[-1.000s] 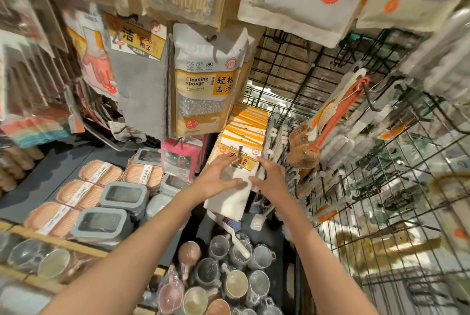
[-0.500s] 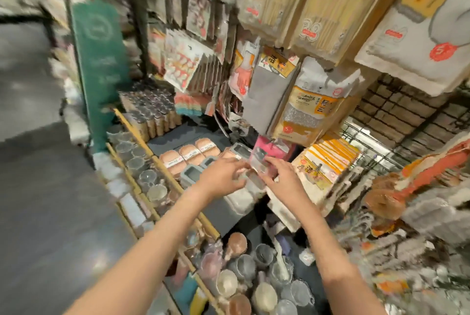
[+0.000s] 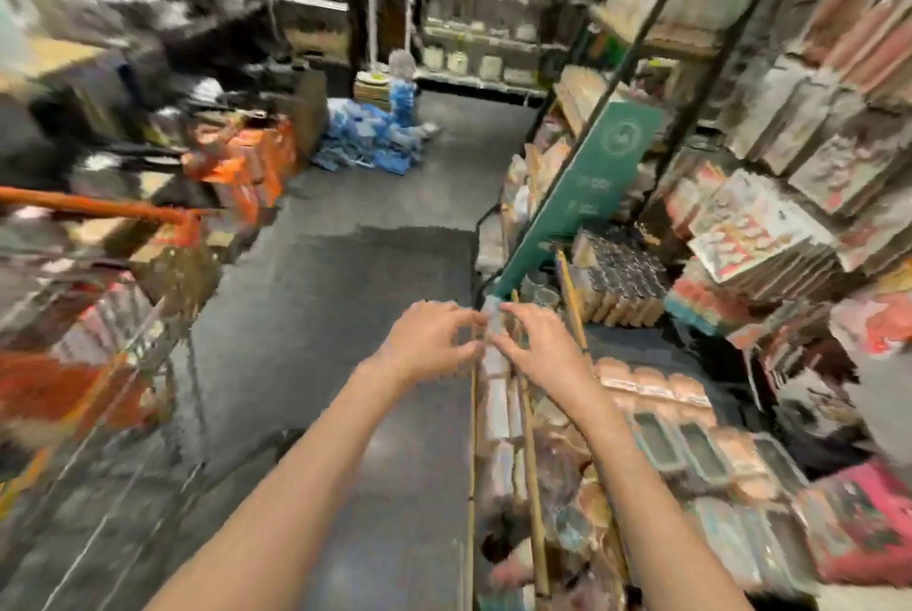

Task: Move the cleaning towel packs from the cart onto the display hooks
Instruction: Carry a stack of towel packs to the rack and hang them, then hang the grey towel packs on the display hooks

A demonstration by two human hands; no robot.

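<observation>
Above the shelf edge point(image 3: 530, 462), left hand point(image 3: 424, 339) and right hand point(image 3: 538, 344) hovering close together, fingers curling, any grip lost in blur, cart point(image 3: 98, 314) standing well left.

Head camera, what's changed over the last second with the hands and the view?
The view swung left from the hanging packs to the aisle, bringing the cart into sight. Both hands left the towel pack on its hook. The left hand and right hand stay close together; blur hides any hold.

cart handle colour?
Orange, on the cart handle at left in the head view, though motion-blurred.
</observation>
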